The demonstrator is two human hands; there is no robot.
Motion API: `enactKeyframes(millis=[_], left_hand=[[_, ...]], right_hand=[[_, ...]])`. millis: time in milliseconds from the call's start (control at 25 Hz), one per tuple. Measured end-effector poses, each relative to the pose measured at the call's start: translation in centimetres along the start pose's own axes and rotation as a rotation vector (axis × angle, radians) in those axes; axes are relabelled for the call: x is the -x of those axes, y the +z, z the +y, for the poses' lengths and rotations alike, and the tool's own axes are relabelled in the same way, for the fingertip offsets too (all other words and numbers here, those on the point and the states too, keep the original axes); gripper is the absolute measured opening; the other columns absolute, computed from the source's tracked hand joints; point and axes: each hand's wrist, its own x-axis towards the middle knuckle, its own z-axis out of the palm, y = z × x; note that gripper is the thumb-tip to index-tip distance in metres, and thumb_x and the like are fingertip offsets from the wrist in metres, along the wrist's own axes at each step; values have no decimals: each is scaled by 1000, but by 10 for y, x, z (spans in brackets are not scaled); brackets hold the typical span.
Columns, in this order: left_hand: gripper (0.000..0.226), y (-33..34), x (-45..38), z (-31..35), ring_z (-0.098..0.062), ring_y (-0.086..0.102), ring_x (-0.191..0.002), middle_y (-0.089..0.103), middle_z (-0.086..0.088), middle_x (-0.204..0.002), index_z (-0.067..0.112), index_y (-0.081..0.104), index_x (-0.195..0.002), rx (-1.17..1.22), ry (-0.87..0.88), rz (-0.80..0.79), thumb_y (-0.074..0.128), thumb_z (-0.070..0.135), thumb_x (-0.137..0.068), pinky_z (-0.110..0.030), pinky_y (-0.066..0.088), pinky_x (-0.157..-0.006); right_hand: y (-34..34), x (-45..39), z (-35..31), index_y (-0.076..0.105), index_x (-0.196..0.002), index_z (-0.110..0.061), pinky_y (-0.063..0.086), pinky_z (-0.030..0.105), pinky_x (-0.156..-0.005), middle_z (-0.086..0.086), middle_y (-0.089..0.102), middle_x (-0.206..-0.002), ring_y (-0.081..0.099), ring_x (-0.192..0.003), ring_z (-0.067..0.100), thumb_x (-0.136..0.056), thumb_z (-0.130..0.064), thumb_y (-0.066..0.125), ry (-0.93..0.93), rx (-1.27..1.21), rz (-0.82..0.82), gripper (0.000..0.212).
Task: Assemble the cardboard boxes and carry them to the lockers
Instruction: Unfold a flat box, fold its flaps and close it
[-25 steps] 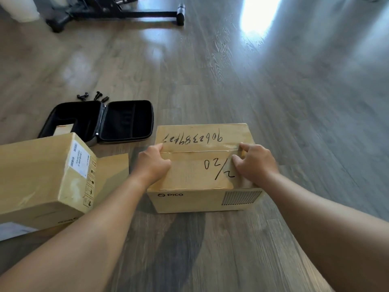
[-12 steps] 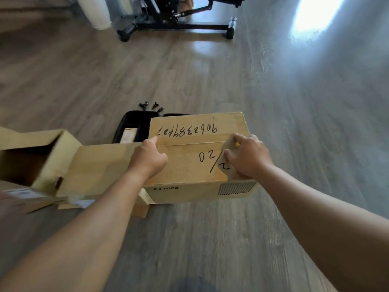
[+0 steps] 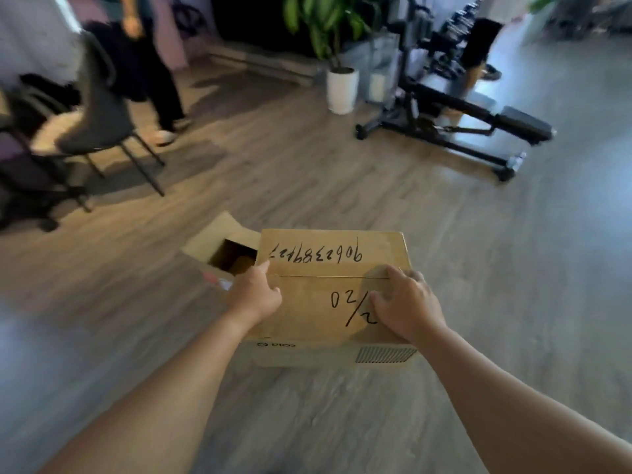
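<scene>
A closed cardboard box (image 3: 376,254) with black handwriting on its top flaps is held up above the wooden floor. My left hand (image 3: 254,297) grips its left edge, thumb on the top flap. My right hand (image 3: 405,304) holds the top near the right edge, fingers curled over the flap seam. A second cardboard box (image 3: 213,242) with an open top sticks out behind and to the left of the closed one, against it and partly hidden. I cannot tell whether it rests on the floor.
A grey chair (image 3: 97,111) stands at the left, with a standing person's legs (image 3: 160,87) behind it. Straight ahead are a potted plant in a white pot (image 3: 342,88) and a black exercise bench (image 3: 458,114). Wooden floor (image 3: 307,186) lies between.
The closed box has come up off the floor in both hands. The view has swung up and round: the black case and screws are gone, and a chair, a person, a plant and a bench appear.
</scene>
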Motion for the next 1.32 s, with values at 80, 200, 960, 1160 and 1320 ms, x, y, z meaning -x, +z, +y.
enactKeyframes(millis=[80,200,960,1160,1320], left_hand=[[69,-61,32,-14,-29,54,-128,54,-11,-145,15,32,-155,29,-79,47,63,14,-93,-37,43,-106],[69,-138,79,-44,-28,48,-135,48,-9,-150,13,31,-156,88,-161,98,62,14,-94,-35,39,-107],[37,-456,303,-383,-31,57,-115,62,-8,-126,19,59,-126,-3,-596,483,63,29,-91,-35,46,-89],[32,-520,269,-468,-27,60,-105,65,-2,-118,23,61,-118,7,-704,575,57,31,-87,-32,46,-82],[26,-585,234,-515,-25,60,-100,64,-5,-115,19,62,-116,29,-757,649,59,21,-90,-33,47,-81]], right_hand=[[-21,19,-59,47,-141,-36,46,35,-83,9,51,-135,59,-110,29,-91,-47,60,-81,4,-39,53],[-39,46,-141,44,-147,-33,45,35,-88,9,49,-140,57,-117,29,-92,-47,60,-217,15,-79,58],[130,234,-588,57,-134,-20,53,43,-94,5,65,-117,59,-104,25,-89,-49,65,-742,56,-399,54],[201,202,-711,57,-133,-19,44,35,-89,6,64,-122,48,-98,18,-93,-45,66,-893,46,-449,49],[245,172,-816,59,-129,-16,46,40,-96,8,63,-122,55,-111,27,-92,-43,67,-954,43,-478,47]])
